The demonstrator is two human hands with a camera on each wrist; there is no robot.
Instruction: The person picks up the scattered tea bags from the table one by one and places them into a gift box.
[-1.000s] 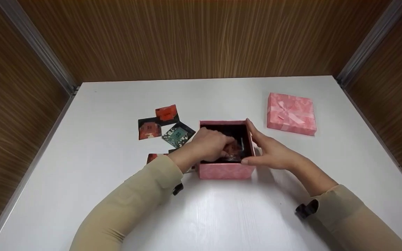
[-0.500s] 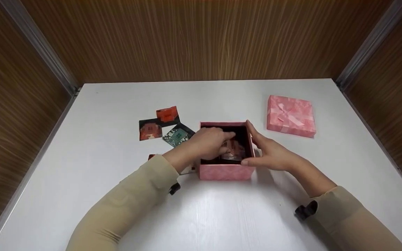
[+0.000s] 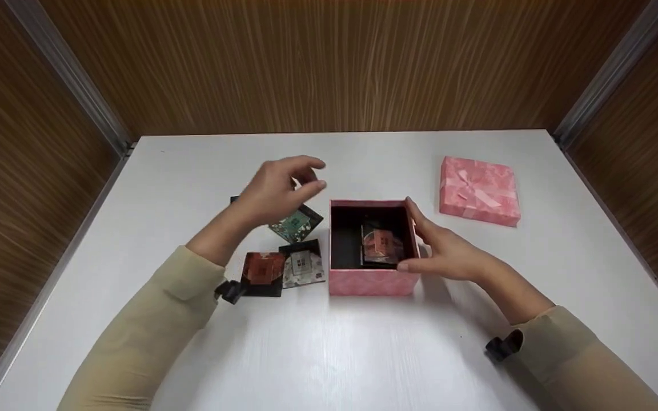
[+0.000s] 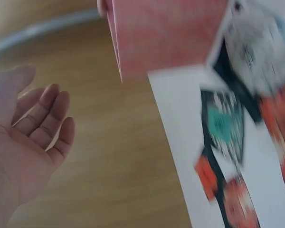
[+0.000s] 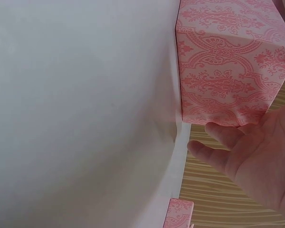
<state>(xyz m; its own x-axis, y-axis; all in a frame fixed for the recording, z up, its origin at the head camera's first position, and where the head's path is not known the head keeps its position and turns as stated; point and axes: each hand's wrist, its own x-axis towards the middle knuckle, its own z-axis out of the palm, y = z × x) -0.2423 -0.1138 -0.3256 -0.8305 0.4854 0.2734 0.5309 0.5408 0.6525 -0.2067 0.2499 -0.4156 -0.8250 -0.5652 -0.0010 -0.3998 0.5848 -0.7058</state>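
My right hand (image 3: 443,248) holds the open pink box (image 3: 372,282) by its right side, thumb at the front corner and index finger at the back corner. A small flat printed square (image 3: 383,245), reddish with a dark edge, lies inside toward the right. My left hand (image 3: 280,188) hovers left of the box with nothing in it, fingers loosely bent. Below and beside it lie more printed squares: a green one (image 3: 296,224), a whitish one (image 3: 303,264) and a red one (image 3: 263,268). The left wrist view also shows an orange one (image 4: 207,176), hidden from the head view.
The pink lid (image 3: 480,191) with a ribbon bow sits on the white table (image 3: 329,354) at the back right. Wood-grain panels (image 3: 340,68) wall in the table at the back and sides.
My left hand has come up out of the box and moved left and back, uncovering the square inside and those at the front left. My right hand stays on the box.
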